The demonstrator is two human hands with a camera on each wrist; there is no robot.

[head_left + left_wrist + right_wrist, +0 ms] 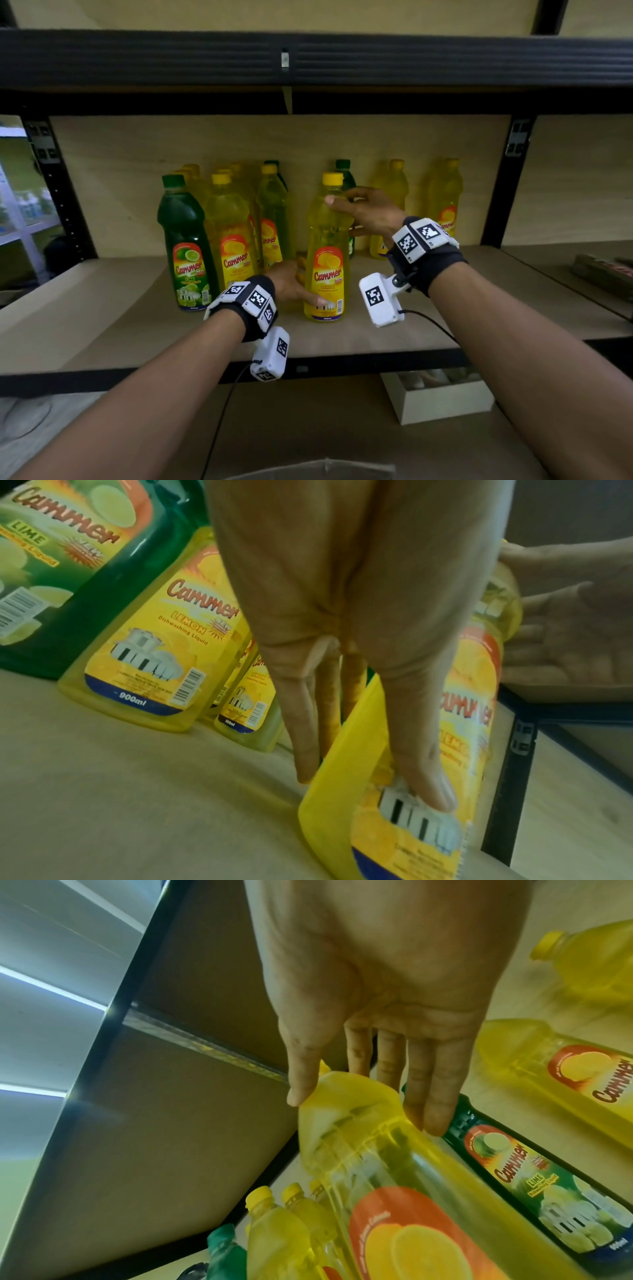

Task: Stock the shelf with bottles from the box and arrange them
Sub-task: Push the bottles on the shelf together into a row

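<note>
- While the lemon dish-liquid bottle (328,253) stands upright near the front of the shelf board (102,308), both hands are on it, one low and one high.
- Low on the bottle, the left hand (291,284) has its thumb (421,764) across the front label and its fingers (301,723) reaching round the far side, so it grips the base.
- Higher up, the right hand (370,212) pinches the shoulder just under the yellow cap (332,178), with the thumb (303,1074) on one side and the fingers (428,1085) on the other.
- To its left stands a cluster of like bottles, fronted by a green lime bottle (186,246) and a lemon one (233,240); another green bottle (346,192) is just behind the right hand, and two yellow ones (445,198) stand apart farther right.
- It looks full, so I judge it fairly heavy and bottom-weighted; the plastic wall is probably smooth and gives a little under a squeeze.
- A two-point hold like this one suits it: the waist or base carries the weight, while the ribbed shoulder steers and keeps it from tipping.
- Sliding it on its base toward the cluster seems safer than lifting by the neck, since a knock could topple the neighbours.
- A white box (442,401) sits on the level below the shelf; its contents are too blurred to name.
</note>
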